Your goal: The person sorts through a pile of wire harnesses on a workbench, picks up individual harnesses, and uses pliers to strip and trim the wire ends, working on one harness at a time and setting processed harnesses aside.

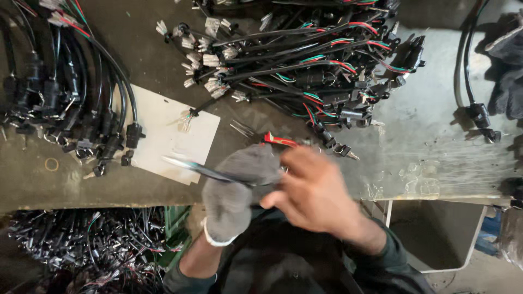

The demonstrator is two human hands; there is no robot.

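Left hand (pixel 234 190) in grey knit cloth glove, matt, fuzzy, white cuff. Right hand (pixel 316 190) bare, blurred. Thin tool (pixel 199 169) in gloved hand: glossy metal look, blurred. Wire harness pile (pixel 310 71): black matt plastic sheathing, red and green insulated wires, white translucent plastic connectors, small shiny metal keys. Second cable bundle (pixel 71 92): black rubbery sheathing, slight sheen. Paper sheet (pixel 169 133): white, matt, smudged. Workbench (pixel 436 147): dull grey, scratched, worn, stained. Bin below (pixel 92 245): tangle of black wires.
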